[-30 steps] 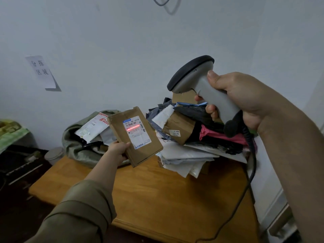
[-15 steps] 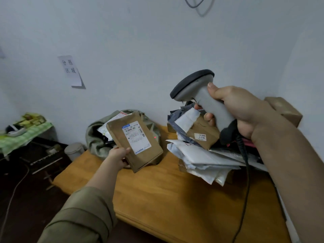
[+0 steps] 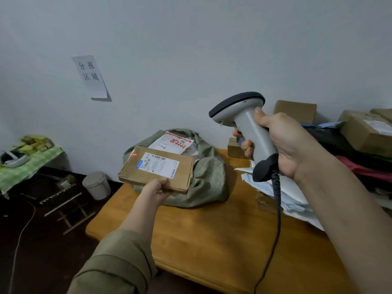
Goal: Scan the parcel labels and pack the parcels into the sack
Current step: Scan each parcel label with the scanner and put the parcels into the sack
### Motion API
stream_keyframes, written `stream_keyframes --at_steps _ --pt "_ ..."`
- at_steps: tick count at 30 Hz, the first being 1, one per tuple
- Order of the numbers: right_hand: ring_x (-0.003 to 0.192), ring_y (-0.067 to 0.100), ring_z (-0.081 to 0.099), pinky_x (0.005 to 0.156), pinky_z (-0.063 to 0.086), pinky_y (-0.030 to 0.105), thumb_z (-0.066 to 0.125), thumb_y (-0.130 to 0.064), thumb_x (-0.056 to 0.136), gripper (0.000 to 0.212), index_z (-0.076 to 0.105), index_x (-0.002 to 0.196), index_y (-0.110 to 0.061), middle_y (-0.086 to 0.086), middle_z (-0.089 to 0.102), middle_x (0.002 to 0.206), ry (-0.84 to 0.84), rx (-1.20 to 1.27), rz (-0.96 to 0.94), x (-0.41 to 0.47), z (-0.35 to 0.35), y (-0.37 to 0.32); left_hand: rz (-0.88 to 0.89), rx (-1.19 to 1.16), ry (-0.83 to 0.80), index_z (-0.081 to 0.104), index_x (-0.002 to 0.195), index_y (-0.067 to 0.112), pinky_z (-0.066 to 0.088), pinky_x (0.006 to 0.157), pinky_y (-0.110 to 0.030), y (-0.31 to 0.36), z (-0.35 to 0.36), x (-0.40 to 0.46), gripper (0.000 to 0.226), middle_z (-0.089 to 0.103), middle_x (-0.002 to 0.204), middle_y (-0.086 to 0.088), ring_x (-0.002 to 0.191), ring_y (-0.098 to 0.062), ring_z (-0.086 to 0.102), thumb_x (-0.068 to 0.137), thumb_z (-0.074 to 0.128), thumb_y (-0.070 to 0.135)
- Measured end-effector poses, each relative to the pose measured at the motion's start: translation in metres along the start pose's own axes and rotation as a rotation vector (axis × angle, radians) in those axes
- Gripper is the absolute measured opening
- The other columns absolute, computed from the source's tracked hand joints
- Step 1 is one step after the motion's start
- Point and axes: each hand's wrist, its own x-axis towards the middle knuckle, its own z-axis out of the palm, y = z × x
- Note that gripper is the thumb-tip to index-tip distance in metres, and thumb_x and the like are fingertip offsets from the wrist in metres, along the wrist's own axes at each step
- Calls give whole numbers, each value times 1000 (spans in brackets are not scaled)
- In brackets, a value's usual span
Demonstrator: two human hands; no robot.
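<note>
L hand (image 3: 158,188) grips near edge of brown parcel (image 3: 157,169), held flat, label (image 3: 158,166) up, just in front of sack (image 3: 209,177) mouth. Red scan dot on parcel's far-left corner, off label. R hand (image 3: 277,143) wrapped tight round scanner (image 3: 244,122) grip, raised right of sack, head aimed toward parcel. Sack lies on table (image 3: 212,234) by wall, red-printed envelope (image 3: 171,143) inside. Parcel pile (image 3: 347,158) right of sack.

Parcel sorting room: heaped parcels (image 3: 358,145), sack (image 3: 207,179), wall sign (image 3: 90,76).

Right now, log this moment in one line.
left hand: holds parcel over sack | right hand: holds scanner
</note>
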Motion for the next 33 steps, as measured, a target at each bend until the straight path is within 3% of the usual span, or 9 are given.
stream_keyframes --at_steps 3,6,13,16,19,23,27,30,33 --pt "57 16 53 57 46 28 46 -38 103 36 57 116 -6 14 63 97 57 -14 -16 23 10 1 -23 40 31 49 101 -3 48 96 -51 8 -5 25 5 58 103 -19 107 -31 58 96 51 -4" --pt "52 14 57 54 49 26 52 -38 100 38 58 118 -5 13 63 100 108 -33 -4 55 15 1 -2 113 126 49 122 1 54 77 -39 15 -10 63 31 60 122 -17 109 -28 61 92 56 -2" --pt "49 12 53 49 44 25 58 -18 95 16 58 102 -4 13 58 97 126 -72 -65 146 30 3 31 244 345 53 114 9 56 56 -56 72 -40 170 33 69 101 -17 84 -40 67 83 64 6" --pt "48 11 54 49 45 24 59 -18 94 14 58 100 -6 11 58 94 110 -72 -43 183 40 1 64 242 363 57 115 10 55 61 -61 110 -45 205 46 70 102 -15 83 -40 69 72 69 8" --pt "50 12 55 54 44 27 60 -19 94 17 59 102 -4 11 59 94 112 -93 -37 215 51 2 145 245 441 52 111 6 56 77 -56 131 -13 190 32 66 100 -13 87 -35 67 82 66 6" --pt "56 16 54 57 42 30 61 -18 94 13 59 95 -5 15 58 93 136 -134 -13 252 61 11 78 277 347 57 123 8 58 77 -48 136 10 231 37 67 118 -11 96 -33 67 90 64 24" --pt "56 15 55 55 43 28 62 -20 94 18 61 100 -3 16 59 95 235 -138 24 284 69 25 126 372 279 52 131 5 49 99 -46 140 37 255 40 59 124 -9 114 -32 58 97 57 26" --pt "56 14 53 54 42 27 60 -18 96 13 58 98 -5 12 58 93 327 -133 31 306 81 36 223 538 311 56 129 12 49 98 -44 142 36 303 51 62 125 -10 112 -35 59 84 65 32" --pt "56 15 52 51 43 24 59 -19 96 23 58 109 -1 10 57 87 383 -126 54 326 96 44 123 696 238 58 124 12 51 96 -44 141 24 362 65 62 124 -6 110 -33 60 68 77 37"
